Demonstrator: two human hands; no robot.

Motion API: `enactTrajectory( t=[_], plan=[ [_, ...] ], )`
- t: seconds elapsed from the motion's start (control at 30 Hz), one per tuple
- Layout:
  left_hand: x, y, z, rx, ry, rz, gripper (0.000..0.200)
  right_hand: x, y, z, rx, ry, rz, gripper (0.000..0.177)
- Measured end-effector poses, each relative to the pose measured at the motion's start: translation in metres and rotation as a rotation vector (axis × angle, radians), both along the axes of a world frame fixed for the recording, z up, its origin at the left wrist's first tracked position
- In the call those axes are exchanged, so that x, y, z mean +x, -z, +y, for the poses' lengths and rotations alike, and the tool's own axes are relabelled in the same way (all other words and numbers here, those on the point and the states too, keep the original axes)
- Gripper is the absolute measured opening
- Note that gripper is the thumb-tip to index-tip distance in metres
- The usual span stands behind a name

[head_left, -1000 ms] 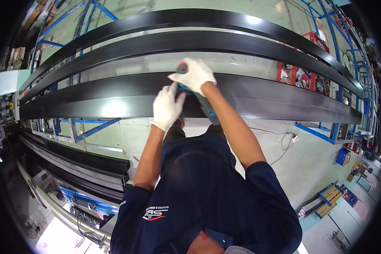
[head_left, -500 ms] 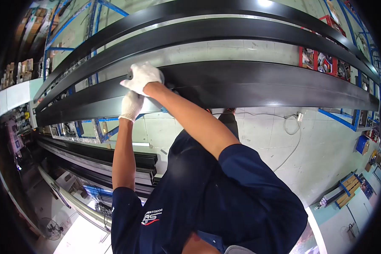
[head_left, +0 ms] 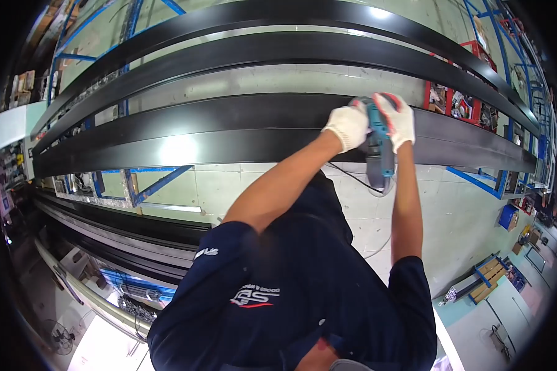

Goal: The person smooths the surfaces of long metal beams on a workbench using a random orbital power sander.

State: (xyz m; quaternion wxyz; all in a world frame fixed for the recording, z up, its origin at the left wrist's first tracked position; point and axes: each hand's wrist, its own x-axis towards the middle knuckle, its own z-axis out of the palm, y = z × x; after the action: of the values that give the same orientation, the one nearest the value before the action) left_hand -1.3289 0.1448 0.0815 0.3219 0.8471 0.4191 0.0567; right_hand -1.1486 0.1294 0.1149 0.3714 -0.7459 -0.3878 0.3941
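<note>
A teal and black power tool (head_left: 380,139), like a sander, rests at the near dark panel (head_left: 229,117), its body pointing toward me. My right hand (head_left: 397,120), in a white glove with red parts, grips it from the right. On its left side, my gloved left hand (head_left: 349,128) is closed against the tool's front part, with the fingertips partly hidden. The tool's underside cannot be seen. A cable (head_left: 353,177) hangs near its rear end.
Two more long dark bars (head_left: 278,46) run across beyond the near panel. Blue metal stands (head_left: 164,185) support them at the sides. Red bins (head_left: 439,98) stand at the back right. Dark profiles (head_left: 124,232) lie at lower left. A small blue box (head_left: 509,217) is at right.
Both hands have moved right along the near panel, from its left part to right of its middle. The tool, mostly hidden under the hands before, now shows between them. My arms no longer overlap.
</note>
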Motion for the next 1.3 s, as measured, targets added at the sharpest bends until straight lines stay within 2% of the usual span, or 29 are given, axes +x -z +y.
enactTrajectory(
  t=[0.07,0.13,0.17,0.2,0.3,0.37,0.4,0.43,0.47,0.53,0.57,0.67,0.73,0.77,0.8,0.87,0.93,0.97,1.07,1.13,1.17,1.2,1.23,1.3],
  plan=[
    [0.047,0.005,0.002,0.054,0.039,-0.108,0.069,0.058,0.013,-0.008,0.040,0.070,-0.039,0.061],
    [0.080,0.012,0.000,0.097,0.040,-0.177,0.076,0.105,0.023,-0.013,0.080,0.103,0.092,0.056],
    [0.086,0.010,-0.001,0.072,0.051,-0.163,0.075,0.123,0.028,-0.013,0.029,0.086,0.034,0.053],
    [0.091,0.007,0.000,0.048,0.063,-0.146,0.075,0.124,0.021,-0.014,-0.031,0.124,0.025,0.050],
    [0.079,-0.002,0.007,-0.002,0.060,-0.150,0.074,0.127,0.031,-0.009,0.022,0.036,0.246,0.049],
    [0.050,-0.002,0.011,-0.027,0.031,-0.127,0.075,0.085,0.019,0.000,0.000,0.026,0.337,0.049],
    [0.030,-0.007,0.011,-0.059,0.009,-0.107,0.074,0.058,0.014,0.003,0.009,0.039,0.433,0.046],
    [0.008,-0.008,0.010,-0.052,-0.034,-0.138,0.075,0.035,0.015,0.008,0.027,0.004,0.381,0.041],
    [-0.017,-0.009,0.009,-0.042,-0.080,-0.168,0.075,0.006,0.007,0.012,0.044,-0.026,0.450,0.039],
    [-0.067,-0.024,0.009,-0.103,-0.147,-0.055,0.080,-0.054,-0.010,0.019,0.017,-0.054,0.572,0.037],
    [-0.094,-0.025,0.008,-0.091,-0.187,-0.043,0.079,-0.080,0.010,0.024,0.043,-0.070,0.678,0.038],
    [-0.175,-0.041,0.007,-0.208,-0.365,0.068,0.072,-0.173,0.006,0.038,0.003,-0.207,0.633,0.044],
    [-0.232,-0.041,-0.001,-0.221,-0.507,0.105,0.050,-0.227,-0.011,0.049,-0.192,-0.327,0.627,0.051],
    [-0.265,-0.036,-0.006,-0.206,-0.540,0.134,0.039,-0.256,-0.005,0.055,-0.170,-0.417,0.637,0.057],
    [-0.300,-0.026,-0.011,-0.187,-0.569,0.163,0.029,-0.288,0.000,0.059,0.004,-0.453,0.480,0.052],
    [-0.378,0.006,-0.025,-0.008,-0.606,0.287,0.021,-0.334,-0.006,0.071,-0.056,-0.538,0.555,0.054],
    [-0.410,-0.002,-0.030,0.091,-0.630,0.288,0.022,-0.390,0.017,0.078,0.190,-0.593,0.297,0.054],
    [-0.425,-0.005,-0.028,0.091,-0.619,0.348,0.026,-0.391,0.008,0.078,0.066,-0.607,0.455,0.057],
    [-0.429,-0.014,-0.021,0.077,-0.568,0.271,0.036,-0.389,0.009,0.075,0.048,-0.613,0.508,0.065],
    [-0.420,-0.008,-0.015,0.007,-0.577,0.259,0.031,-0.343,0.005,0.069,0.104,-0.651,0.414,0.066],
    [-0.400,-0.009,-0.014,-0.010,-0.583,0.230,0.028,-0.328,0.018,0.065,0.194,-0.605,0.427,0.064],
    [-0.366,-0.016,-0.012,-0.023,-0.589,0.200,0.026,-0.301,0.021,0.062,0.159,-0.653,0.555,0.064],
    [-0.334,-0.020,-0.011,-0.002,-0.577,0.162,0.026,-0.276,0.023,0.057,0.205,-0.648,0.571,0.060],
    [-0.273,-0.020,-0.011,0.009,-0.545,0.270,0.024,-0.222,0.036,0.043,0.197,-0.618,0.479,0.050]
  ],
)
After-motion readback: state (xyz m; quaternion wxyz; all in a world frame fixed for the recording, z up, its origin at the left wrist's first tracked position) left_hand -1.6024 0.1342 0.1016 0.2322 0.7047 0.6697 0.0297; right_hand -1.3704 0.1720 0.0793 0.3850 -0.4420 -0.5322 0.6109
